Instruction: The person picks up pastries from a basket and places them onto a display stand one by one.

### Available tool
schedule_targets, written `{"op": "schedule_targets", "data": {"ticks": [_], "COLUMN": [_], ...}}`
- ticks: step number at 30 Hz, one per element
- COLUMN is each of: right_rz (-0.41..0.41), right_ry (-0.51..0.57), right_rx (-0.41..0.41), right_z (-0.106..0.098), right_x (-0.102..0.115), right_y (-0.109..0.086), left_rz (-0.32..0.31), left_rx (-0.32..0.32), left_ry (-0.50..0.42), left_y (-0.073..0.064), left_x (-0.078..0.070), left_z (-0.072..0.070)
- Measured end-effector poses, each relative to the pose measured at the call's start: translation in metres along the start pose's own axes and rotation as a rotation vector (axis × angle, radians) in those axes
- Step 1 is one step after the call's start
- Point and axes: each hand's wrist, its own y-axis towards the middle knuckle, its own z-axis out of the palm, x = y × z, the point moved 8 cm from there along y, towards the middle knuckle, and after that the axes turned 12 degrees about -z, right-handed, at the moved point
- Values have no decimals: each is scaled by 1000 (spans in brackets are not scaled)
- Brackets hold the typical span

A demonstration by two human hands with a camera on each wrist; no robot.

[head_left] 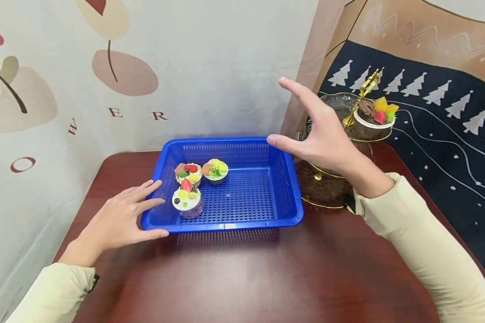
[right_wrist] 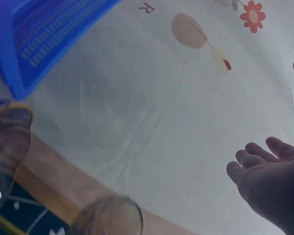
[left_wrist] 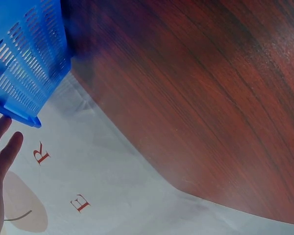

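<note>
A blue plastic basket (head_left: 250, 224) stands on the table against the back wall. Grouped at its left end are a white-topped fruit dessert cup (head_left: 187, 202), a fruit tart (head_left: 187, 174) and a second small fruit cup (head_left: 215, 171). My left hand (head_left: 117, 217) is at the basket's left side, fingers extended over the rim and thumb at the front corner. Raised above the basket's right end, my right hand (head_left: 327, 130) has thumb and index finger spread wide and holds nothing. In the right wrist view its fingers (right_wrist: 259, 154) also show with nothing in them.
To the right stands a tiered glass stand (head_left: 327, 197) with gold edges and a gold handle (head_left: 361, 96). A chocolate fruit cup (head_left: 376, 119) sits on its upper tier. Behind the dark red table (head_left: 242, 278) hang a pale printed curtain (head_left: 210, 67) and a tree-patterned cloth (head_left: 428, 112).
</note>
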Motion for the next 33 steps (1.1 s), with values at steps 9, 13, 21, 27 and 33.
{"op": "schedule_targets", "data": {"ticks": [9,13,21,27,33], "right_rz": [48,84,100,153,203], "right_ry": [117,175,247,253,282], "right_rx": [82,100,142,237,276], "right_z": [38,56,92,120,140], "right_x": [-12,-19,-31,-41,-51], "right_y": [11,15,24,20,19], "left_rz": [8,6,3,-2,-8], "left_rx": [0,3,10,4,0], "left_ry": [12,12,16,11,16], "left_y": [0,0,0,0,-1], "left_x": [1,1,0,-1,1], "left_z": [1,1,1,1,2]}}
